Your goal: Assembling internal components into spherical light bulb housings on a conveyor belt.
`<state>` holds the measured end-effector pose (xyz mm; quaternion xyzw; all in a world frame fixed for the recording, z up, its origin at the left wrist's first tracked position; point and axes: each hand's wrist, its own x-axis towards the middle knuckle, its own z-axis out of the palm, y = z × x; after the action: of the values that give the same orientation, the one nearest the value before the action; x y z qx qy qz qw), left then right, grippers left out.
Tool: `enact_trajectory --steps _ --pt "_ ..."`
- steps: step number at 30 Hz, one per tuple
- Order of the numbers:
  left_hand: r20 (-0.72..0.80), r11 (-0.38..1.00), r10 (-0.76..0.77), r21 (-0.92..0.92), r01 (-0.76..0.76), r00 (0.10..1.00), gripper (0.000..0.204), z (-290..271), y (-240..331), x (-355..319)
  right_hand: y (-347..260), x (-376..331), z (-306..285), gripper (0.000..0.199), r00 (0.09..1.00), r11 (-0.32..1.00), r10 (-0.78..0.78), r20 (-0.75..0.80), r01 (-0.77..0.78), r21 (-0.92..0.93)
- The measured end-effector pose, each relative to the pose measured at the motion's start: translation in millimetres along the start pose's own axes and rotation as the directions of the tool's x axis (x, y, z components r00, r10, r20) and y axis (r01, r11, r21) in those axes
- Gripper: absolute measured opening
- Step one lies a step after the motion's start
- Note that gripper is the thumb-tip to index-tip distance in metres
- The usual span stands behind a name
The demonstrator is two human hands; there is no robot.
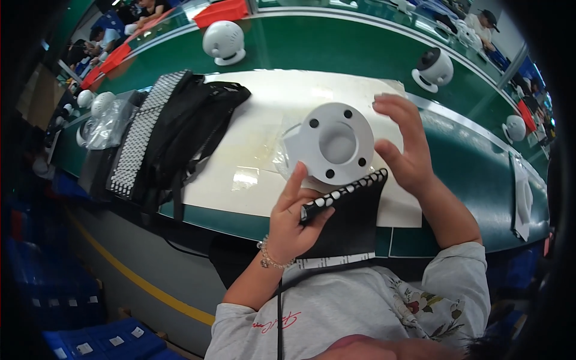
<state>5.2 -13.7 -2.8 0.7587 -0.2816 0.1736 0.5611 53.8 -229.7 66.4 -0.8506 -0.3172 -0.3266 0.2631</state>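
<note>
My left hand (294, 222) grips a black sheet (351, 219) edged with a row of white round pads and props a white round flanged part (335, 144) with several dark holes above it. The part sits partly in a clear plastic bag (287, 150) over a white mat (264, 132). My right hand (405, 144) hovers just right of the part's rim, fingers spread and holding nothing.
A pile of black sheets with white dotted strips (168, 132) lies at the left of the mat. White round devices (224, 42) (435, 69) stand on the green bench (336, 45). Crumpled clear bags (108, 123) sit far left. Other people sit at the far benches.
</note>
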Motion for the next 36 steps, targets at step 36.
enact_trajectory --steps 36 --pt "0.038 0.997 -0.075 -0.033 0.076 0.996 0.019 0.0 -0.7 -4.7 327.4 -83.7 -46.3 0.042 0.483 0.207 0.823 -0.298 -0.744 -0.635"
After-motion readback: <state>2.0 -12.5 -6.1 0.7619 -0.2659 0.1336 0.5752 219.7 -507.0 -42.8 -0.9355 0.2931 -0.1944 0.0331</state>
